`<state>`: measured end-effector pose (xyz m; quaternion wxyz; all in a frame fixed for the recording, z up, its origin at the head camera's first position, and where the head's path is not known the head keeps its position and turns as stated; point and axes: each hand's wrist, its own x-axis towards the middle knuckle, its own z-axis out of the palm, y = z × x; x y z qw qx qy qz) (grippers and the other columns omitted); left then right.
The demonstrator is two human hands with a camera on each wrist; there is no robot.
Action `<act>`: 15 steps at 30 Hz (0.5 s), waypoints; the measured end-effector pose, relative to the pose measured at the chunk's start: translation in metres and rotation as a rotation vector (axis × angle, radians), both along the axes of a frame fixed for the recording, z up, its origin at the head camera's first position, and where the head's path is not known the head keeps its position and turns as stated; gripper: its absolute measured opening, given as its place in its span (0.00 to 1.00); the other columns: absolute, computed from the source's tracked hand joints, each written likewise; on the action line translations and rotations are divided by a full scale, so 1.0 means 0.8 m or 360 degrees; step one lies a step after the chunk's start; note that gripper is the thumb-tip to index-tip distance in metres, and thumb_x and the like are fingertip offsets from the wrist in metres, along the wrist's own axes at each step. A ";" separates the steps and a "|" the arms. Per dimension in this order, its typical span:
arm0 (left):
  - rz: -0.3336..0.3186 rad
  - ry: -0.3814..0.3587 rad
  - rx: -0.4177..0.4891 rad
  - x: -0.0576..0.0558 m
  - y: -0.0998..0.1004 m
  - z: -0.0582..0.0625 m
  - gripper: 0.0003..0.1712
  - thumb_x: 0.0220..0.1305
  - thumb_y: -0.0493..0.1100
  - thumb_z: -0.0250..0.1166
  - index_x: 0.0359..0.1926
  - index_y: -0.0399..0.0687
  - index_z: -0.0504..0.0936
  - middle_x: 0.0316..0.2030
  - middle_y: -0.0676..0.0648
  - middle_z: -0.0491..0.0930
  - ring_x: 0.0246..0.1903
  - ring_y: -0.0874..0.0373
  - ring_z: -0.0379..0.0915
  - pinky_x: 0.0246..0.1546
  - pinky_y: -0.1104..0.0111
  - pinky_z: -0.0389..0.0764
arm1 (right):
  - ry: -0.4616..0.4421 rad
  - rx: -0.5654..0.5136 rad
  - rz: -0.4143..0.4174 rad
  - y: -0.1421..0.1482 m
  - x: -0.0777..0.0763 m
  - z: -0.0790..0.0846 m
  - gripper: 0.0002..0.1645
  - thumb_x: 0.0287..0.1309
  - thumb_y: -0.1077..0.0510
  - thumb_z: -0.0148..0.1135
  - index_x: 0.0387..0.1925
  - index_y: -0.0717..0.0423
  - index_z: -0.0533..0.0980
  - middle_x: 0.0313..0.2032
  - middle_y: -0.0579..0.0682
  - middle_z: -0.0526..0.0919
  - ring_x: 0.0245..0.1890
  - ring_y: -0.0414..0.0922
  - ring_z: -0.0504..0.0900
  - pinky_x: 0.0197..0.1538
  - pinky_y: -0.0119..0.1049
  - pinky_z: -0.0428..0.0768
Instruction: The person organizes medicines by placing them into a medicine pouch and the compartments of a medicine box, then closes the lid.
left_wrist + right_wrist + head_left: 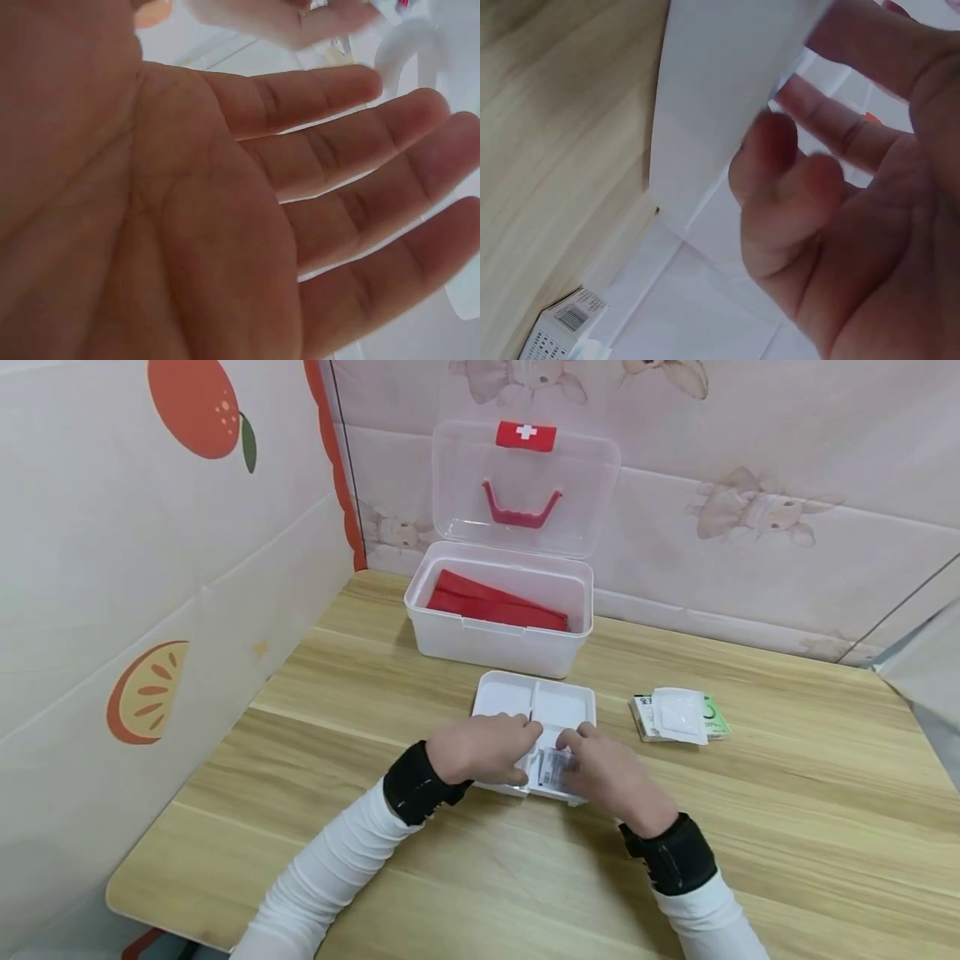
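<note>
A white divided tray [504, 693] lies on the table between both hands. My left hand [483, 747] hovers over the tray's left side; in the left wrist view its palm [202, 225] is bare and its four fingers reach out nearly straight. A small printed packet [553, 769] lies in the front right compartment. My right hand [611, 777] reaches over the tray's right edge, fingertips at the packet. In the right wrist view two fingers [795, 202] curl beside the tray's white side wall [705, 90]. I cannot tell whether this hand pinches the packet.
Behind the tray stands a clear first-aid box [495, 647], its lid [457, 485] raised, with a folded red item [487, 600] inside. To the right, a white square packet [678, 714] rests on a green and white carton [717, 720]. Fabric walls border the table at back and left.
</note>
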<state>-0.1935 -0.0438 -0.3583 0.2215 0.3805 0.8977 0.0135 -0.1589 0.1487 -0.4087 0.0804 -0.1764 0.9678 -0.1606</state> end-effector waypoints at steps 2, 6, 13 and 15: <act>-0.0012 0.0013 -0.0004 0.002 0.001 -0.001 0.31 0.64 0.52 0.69 0.61 0.41 0.71 0.44 0.48 0.76 0.39 0.58 0.72 0.42 0.68 0.78 | -0.0018 0.0001 -0.0023 0.000 0.000 -0.001 0.20 0.54 0.60 0.73 0.49 0.56 0.78 0.37 0.51 0.75 0.29 0.43 0.73 0.29 0.34 0.73; -0.0021 0.0020 0.0004 0.004 0.002 -0.003 0.31 0.63 0.51 0.70 0.60 0.41 0.71 0.44 0.48 0.76 0.39 0.58 0.72 0.41 0.69 0.77 | 0.0012 0.0003 -0.0021 -0.001 0.000 -0.002 0.21 0.54 0.59 0.73 0.49 0.56 0.79 0.38 0.51 0.76 0.30 0.43 0.73 0.31 0.34 0.74; 0.0010 -0.0018 0.0010 0.003 0.004 -0.005 0.29 0.64 0.50 0.69 0.59 0.40 0.71 0.42 0.48 0.76 0.37 0.58 0.72 0.38 0.70 0.76 | 0.0101 0.0024 0.0034 -0.004 0.002 -0.004 0.17 0.53 0.59 0.74 0.47 0.57 0.84 0.35 0.51 0.78 0.28 0.42 0.73 0.30 0.35 0.75; 0.0017 -0.0035 0.0012 0.003 0.004 -0.006 0.30 0.64 0.50 0.69 0.60 0.40 0.71 0.42 0.49 0.76 0.37 0.58 0.72 0.38 0.71 0.75 | 0.0097 0.0031 0.0019 -0.005 0.001 -0.005 0.16 0.54 0.59 0.73 0.45 0.57 0.83 0.33 0.49 0.78 0.28 0.42 0.73 0.29 0.35 0.75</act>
